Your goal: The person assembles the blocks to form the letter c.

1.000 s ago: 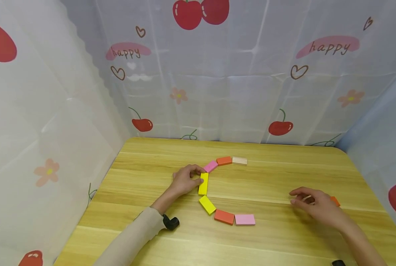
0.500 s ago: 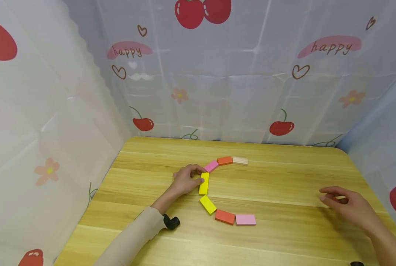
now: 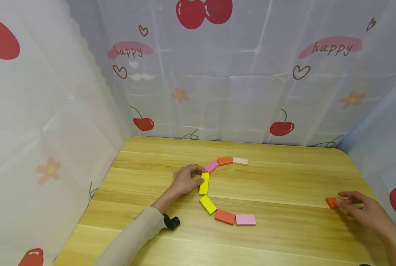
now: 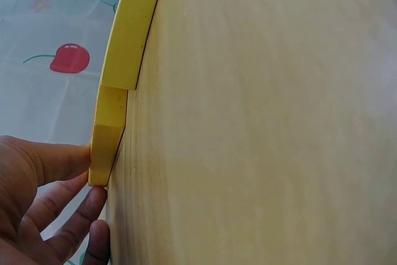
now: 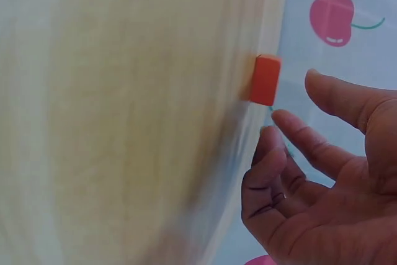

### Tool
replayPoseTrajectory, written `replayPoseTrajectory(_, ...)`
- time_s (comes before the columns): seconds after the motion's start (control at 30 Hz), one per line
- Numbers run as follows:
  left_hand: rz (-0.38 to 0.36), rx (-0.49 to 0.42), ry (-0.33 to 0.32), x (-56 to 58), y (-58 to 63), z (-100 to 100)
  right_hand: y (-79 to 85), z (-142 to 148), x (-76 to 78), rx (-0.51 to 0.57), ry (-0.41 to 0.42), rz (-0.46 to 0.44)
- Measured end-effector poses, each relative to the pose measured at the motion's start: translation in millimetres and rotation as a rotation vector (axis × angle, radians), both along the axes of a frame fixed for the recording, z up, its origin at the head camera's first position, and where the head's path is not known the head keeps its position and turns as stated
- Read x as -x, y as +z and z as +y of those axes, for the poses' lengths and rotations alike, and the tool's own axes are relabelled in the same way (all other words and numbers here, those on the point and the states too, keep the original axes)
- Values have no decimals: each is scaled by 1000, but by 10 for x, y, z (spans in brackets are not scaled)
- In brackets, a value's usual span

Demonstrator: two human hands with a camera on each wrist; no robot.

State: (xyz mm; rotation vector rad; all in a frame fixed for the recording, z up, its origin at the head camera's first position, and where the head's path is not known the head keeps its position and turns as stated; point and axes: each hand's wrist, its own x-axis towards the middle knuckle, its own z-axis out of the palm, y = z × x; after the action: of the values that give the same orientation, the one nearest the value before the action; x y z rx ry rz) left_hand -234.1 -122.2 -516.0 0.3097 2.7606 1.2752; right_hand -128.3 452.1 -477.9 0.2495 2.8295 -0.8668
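On the wooden table, several flat rectangular blocks form a C-shaped curve. My left hand (image 3: 185,181) holds the upper yellow block (image 3: 203,186) near its far end; the thumb and fingers meet that end in the left wrist view. Just below it lies a second yellow block (image 3: 207,205). At the right side of the table sits a lone orange block (image 3: 331,203), seen end-on as an orange rectangle in the right wrist view. My right hand (image 3: 364,208) is close to its right, thumb and index finger spread, nothing between them.
The curve's upper arm has a pink block (image 3: 212,166), an orange block (image 3: 225,161) and a plain wooden block (image 3: 240,161). Its lower arm has a red block (image 3: 225,217) and a pale pink block (image 3: 245,220). A cherry-print curtain (image 3: 218,111) hangs behind the table (image 3: 277,236).
My right hand has moved right across the table, passing over the orange block and uncovering it again. The left hand stays at the upper yellow block.
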Motion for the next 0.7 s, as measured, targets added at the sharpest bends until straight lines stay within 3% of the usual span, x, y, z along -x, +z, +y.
replayPoseTrajectory(0.23,5,-8,-4,-5,7,5,-51,45,11,8,8,-73)
replayPoseTrajectory(0.7,20,-5,-4,-4,3,4,-77,61,29,17,12,-63)
